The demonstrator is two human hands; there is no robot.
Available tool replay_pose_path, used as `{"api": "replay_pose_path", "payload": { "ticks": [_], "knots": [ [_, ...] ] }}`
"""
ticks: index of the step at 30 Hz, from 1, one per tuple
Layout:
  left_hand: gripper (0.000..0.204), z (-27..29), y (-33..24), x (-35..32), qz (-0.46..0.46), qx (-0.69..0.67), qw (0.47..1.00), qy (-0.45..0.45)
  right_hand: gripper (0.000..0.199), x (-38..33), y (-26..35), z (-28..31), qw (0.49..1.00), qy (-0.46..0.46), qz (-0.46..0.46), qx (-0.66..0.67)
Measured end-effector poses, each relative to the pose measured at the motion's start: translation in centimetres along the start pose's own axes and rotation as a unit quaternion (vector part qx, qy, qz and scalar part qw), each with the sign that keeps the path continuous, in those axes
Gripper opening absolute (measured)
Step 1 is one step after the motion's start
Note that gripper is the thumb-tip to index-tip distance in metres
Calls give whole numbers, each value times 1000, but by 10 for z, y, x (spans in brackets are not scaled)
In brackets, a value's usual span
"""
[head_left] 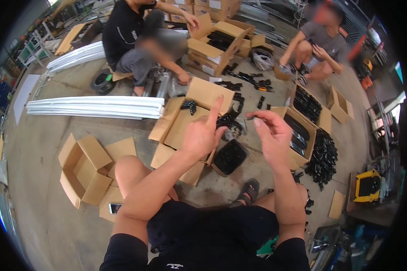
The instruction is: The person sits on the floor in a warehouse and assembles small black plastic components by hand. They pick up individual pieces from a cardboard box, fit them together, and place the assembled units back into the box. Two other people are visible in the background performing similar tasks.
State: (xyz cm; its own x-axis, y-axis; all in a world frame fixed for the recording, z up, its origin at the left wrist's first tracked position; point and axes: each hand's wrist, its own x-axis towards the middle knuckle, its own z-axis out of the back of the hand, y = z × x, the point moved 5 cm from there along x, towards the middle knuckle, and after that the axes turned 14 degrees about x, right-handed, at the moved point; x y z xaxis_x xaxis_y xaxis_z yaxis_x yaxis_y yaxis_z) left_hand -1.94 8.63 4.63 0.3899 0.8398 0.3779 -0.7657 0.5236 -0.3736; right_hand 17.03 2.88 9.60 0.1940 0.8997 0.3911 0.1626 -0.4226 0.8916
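My left hand (200, 135) is raised over an open cardboard box (178, 128), its index finger stretched out and its thumb apart; I see nothing in it. Opposite it, my right hand (276, 137) pinches a small dark piece (250, 118) between thumb and fingertips. The piece is too small to make out. A few black parts (189, 106) lie inside the cardboard box. Black plastic parts (230, 119) are heaped on the floor behind and between my hands. Below them stands a small box (231, 157) filled with tiny black pieces.
Right of my right hand are a carton of black parts (297, 135) and a loose black pile (323, 158). An opened carton (88, 167) stands left, near a phone (115, 208). White metal profiles (95, 107) lie beyond. Two people (126, 40) (319, 43) sit across.
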Motion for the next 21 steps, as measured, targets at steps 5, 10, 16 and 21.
{"api": "replay_pose_path", "payload": {
  "ticks": [5,10,16,21],
  "knots": [
    [99,-8,-10,-2,-39,-13,998,-38,14,2,-7,-2,990,29,65,-125],
    [100,-10,-14,-4,-90,-27,990,-105,17,-5,-25,-11,978,58,102,-170],
    [93,-2,-15,-2,-116,-38,977,-173,15,-10,-33,-14,959,73,140,-234],
    [88,3,-11,-1,-132,-52,963,-229,15,-15,-33,-15,956,58,156,-242]
  ]
}}
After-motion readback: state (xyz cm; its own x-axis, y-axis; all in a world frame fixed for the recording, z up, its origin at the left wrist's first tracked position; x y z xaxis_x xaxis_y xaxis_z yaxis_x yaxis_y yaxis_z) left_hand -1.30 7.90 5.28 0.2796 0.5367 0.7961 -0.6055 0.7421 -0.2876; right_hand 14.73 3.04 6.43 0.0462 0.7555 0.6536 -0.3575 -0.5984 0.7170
